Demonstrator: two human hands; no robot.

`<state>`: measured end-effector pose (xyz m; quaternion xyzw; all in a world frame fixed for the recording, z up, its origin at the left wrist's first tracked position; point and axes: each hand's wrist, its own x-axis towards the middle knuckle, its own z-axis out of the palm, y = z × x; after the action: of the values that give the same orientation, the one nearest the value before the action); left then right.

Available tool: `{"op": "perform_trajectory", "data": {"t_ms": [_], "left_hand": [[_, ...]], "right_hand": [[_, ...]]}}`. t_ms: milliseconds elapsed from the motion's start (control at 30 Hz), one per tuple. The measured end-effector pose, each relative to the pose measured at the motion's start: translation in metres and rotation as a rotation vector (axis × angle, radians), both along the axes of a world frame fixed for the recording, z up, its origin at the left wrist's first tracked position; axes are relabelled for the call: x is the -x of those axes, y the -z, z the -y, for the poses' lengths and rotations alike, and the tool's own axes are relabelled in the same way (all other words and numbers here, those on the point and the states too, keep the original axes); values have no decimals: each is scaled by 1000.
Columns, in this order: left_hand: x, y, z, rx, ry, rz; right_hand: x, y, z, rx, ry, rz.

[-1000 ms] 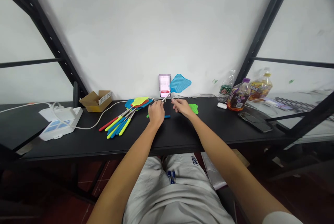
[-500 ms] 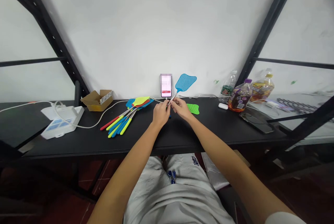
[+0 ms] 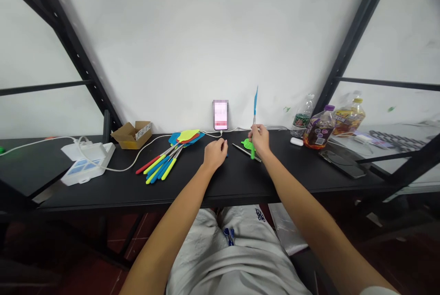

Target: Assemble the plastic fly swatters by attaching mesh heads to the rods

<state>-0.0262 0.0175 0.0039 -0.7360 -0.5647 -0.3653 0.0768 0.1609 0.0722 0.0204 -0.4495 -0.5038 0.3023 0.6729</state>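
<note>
Blue swatter held almost upright in the right hand, head up, handle down

Well to the left of the left hand, an opened white plastic case (image 3: 88, 165) and a brown cardboard box with raised flaps (image 3: 132, 135) are seen on the black tabletop (image 3: 192, 188). Nearer to that hand, on its left, a fanned pile of plastic swatters with metal shafts (image 3: 169, 168) is laid slantwise: the red, blue and yellow-green handles are pointed toward the person and leftward, the overlapped heads toward the wall and rightward.

The left hand (image 3: 216, 154) is held low over the tabletop with its fingers curled; whether anything is gripped in it cannot be told. A sliver of blue (image 3: 227, 155) is seen at its right edge. Beyond it, a phone with a lit screen (image 3: 220, 115) is propped against the wall.

Between the hands, a slender silver rod (image 3: 243, 150) is laid diagonally, its right end brought near the right hand. A green mesh swatter head (image 3: 246, 144) is seen just left of that hand.

By the right hand (image 3: 259, 139), closed narrowly, the blue swatter (image 3: 255, 101) is gripped. Its long axis is nearly vertical in view; the head is turned edge-on above the fist, and a green handle (image 3: 252, 152) is pointed downward below it.
</note>
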Motion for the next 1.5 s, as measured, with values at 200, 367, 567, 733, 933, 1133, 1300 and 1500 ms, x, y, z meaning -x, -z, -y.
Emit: {"op": "perform_trajectory", "data": {"t_ms": [200, 367, 567, 733, 933, 1133, 1300, 1500], "left_hand": [[2, 3, -5, 75, -59, -48], [1, 2, -5, 94, -57, -64], [2, 1, -3, 138, -90, -110], [3, 3, -5, 239, -124, -123], [5, 7, -7, 268, -126, -159], [8, 8, -9, 268, -105, -186], [11, 11, -11, 265, -106, -206], [10, 11, -12, 249, -113, -231]], "right_hand": [[-75, 1, 8, 216, 137, 527], [-126, 10, 21, 420, 296, 1084], [-141, 19, 38, 630, 313, 1358], [-137, 19, 44, 688, 367, 1372], [-116, 11, 43, 410, 478, 1414], [-61, -2, 22, 313, 148, 1384], [-7, 1, 8, 273, -8, 1404], [30, 12, 12, 259, 0, 1450]]}}
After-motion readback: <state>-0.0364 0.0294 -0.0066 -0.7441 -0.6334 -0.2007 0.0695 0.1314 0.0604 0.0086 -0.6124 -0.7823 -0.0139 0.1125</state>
